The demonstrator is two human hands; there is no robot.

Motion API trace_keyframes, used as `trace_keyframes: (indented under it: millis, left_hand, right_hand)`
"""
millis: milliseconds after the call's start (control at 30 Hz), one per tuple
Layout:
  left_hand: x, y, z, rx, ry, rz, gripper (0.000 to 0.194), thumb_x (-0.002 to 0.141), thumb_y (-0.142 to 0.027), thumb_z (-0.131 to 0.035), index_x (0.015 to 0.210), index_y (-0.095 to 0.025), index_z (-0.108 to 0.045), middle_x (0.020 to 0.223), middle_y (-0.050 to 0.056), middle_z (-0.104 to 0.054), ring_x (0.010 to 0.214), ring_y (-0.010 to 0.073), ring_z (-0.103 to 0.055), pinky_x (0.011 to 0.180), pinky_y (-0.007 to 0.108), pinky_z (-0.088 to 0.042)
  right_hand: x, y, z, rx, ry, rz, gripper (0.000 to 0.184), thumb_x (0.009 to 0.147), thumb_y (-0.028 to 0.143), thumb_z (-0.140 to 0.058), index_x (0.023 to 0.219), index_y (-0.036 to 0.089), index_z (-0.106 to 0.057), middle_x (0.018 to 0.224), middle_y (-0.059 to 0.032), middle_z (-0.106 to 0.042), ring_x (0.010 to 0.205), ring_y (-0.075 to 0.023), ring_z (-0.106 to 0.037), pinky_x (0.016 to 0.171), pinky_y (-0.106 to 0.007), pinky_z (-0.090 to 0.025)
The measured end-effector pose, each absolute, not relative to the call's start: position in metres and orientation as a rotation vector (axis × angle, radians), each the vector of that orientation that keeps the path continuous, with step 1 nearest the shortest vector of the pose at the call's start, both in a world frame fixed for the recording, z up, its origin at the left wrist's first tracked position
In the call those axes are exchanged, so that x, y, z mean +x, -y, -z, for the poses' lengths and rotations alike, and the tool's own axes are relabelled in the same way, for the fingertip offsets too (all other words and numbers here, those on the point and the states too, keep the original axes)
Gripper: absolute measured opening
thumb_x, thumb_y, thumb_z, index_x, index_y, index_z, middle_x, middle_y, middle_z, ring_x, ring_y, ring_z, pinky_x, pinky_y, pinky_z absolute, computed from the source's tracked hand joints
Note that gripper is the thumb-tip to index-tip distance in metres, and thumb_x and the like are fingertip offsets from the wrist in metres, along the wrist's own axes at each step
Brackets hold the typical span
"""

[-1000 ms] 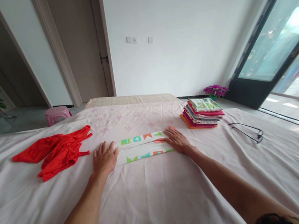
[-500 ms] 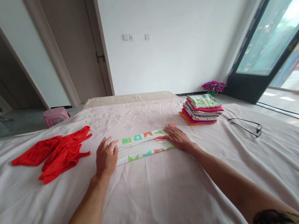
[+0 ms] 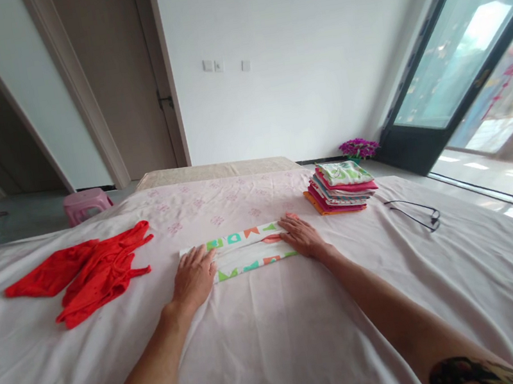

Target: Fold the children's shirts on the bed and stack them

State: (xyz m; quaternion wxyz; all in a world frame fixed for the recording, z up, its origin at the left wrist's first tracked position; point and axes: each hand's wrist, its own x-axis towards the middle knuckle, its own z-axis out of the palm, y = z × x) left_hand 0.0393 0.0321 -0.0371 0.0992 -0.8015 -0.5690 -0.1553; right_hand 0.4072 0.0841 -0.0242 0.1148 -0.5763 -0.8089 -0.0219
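Note:
A white garment [image 3: 242, 256] with green, teal and orange prints lies folded into a long flat strip on the pale sheet. On its left end rests my left hand [image 3: 195, 273], palm down with fingers stretched out. My right hand [image 3: 301, 235] lies flat across the right end, its fingers spread. A bit of coral-coloured cloth peeks out by the right fingertips. To the left, apart from my hands, is a crumpled red strappy garment [image 3: 93, 269]. A stack of folded clothes [image 3: 341, 188] stands beyond my right hand.
Black-framed glasses [image 3: 416, 216] lie on the sheet [image 3: 273, 358] at the right. Past the far edge are a pink plastic stool [image 3: 87, 206], purple flowers [image 3: 359, 148] and a white wall [image 3: 272, 105]. A glass door [image 3: 453, 50] is at the right.
My left hand has moved right and come down flat onto the left end of the white garment. My right hand stays on the other end. The view has shifted slightly to the right.

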Motion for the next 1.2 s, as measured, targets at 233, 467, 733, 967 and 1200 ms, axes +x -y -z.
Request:
trace_keyframes:
  millis: [233,467,733,967,1200]
  left_hand:
    - [0.047,-0.027,0.029,-2.465,1.585,0.464,0.047,0.092,-0.010,-0.041,0.133,-0.014,-0.062,0.137,0.014,-0.062,0.129,0.0255,-0.055,0.114,0.041,-0.038]
    - [0.055,-0.025,0.029,-2.470,1.675,0.451,0.048,0.096,-0.037,-0.046,0.139,-0.021,-0.058,0.147,0.013,-0.054,0.137,0.0309,-0.047,0.115,0.047,-0.035]
    - [0.050,-0.020,0.038,-2.451,1.718,0.398,0.057,0.095,-0.053,-0.045,0.146,-0.029,-0.049,0.156,0.012,-0.042,0.145,0.0366,-0.034,0.117,0.054,-0.025]
    - [0.046,-0.022,0.044,-2.469,1.757,0.378,0.061,0.094,-0.060,-0.039,0.149,-0.033,-0.043,0.160,0.010,-0.035,0.148,0.0341,-0.028,0.118,0.051,-0.022]
    - [0.048,-0.018,0.032,-2.508,1.803,0.333,0.055,0.097,-0.058,-0.034,0.149,-0.040,-0.039,0.162,0.006,-0.031,0.149,0.0311,-0.026,0.119,0.049,-0.022]
  right_hand:
    - [0.409,-0.085,0.025,-1.692,2.368,0.055,0.061,0.101,0.054,-0.031,0.149,0.018,-0.046,0.155,-0.0092,-0.042,0.147,-0.0227,-0.031,0.121,-0.041,-0.020]
    - [0.409,-0.083,0.022,-1.675,2.366,0.050,0.060,0.101,0.052,-0.032,0.149,0.018,-0.046,0.155,-0.0094,-0.043,0.147,-0.0224,-0.031,0.121,-0.040,-0.019]
    - [0.407,-0.079,0.018,-1.703,2.388,0.087,0.059,0.103,0.051,-0.030,0.150,0.019,-0.044,0.156,-0.0083,-0.040,0.148,-0.0219,-0.029,0.122,-0.040,-0.017]
    - [0.410,-0.075,0.023,-1.711,2.430,0.191,0.057,0.104,0.047,-0.028,0.153,0.020,-0.040,0.159,-0.0076,-0.034,0.149,-0.0244,-0.027,0.123,-0.043,-0.015]
    - [0.399,-0.079,0.006,-1.713,2.489,0.173,0.060,0.104,0.050,-0.022,0.151,0.018,-0.041,0.158,-0.0098,-0.035,0.149,-0.0255,-0.025,0.122,-0.050,-0.013]
